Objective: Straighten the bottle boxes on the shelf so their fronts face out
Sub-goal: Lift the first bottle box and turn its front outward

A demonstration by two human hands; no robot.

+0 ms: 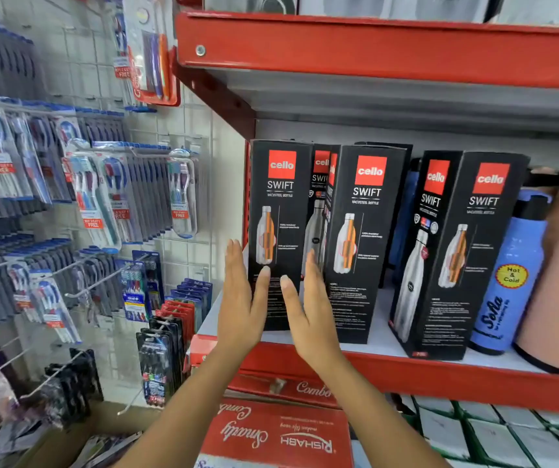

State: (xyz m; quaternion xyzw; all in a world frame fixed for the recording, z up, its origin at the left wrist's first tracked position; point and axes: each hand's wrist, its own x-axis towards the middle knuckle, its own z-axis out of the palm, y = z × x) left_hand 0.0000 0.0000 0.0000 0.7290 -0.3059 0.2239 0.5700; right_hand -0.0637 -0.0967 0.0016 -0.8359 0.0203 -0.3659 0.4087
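Black leftmost box (276, 211), left hand (242, 298), right hand (308, 309) flanking it (palms flat, fingers straight)

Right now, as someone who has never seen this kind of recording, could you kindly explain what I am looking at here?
This is one picture from a camera worn on a person's head, looking forward and down at a shop shelf. No machine is involved, only two bare hands. The left hand and the right hand are open and flat on either side of the leftmost bottle box, gripping nothing. More black bottle boxes stand to its right, the far one turned at an angle, then a blue bottle. Toothbrush packs hang on the left.
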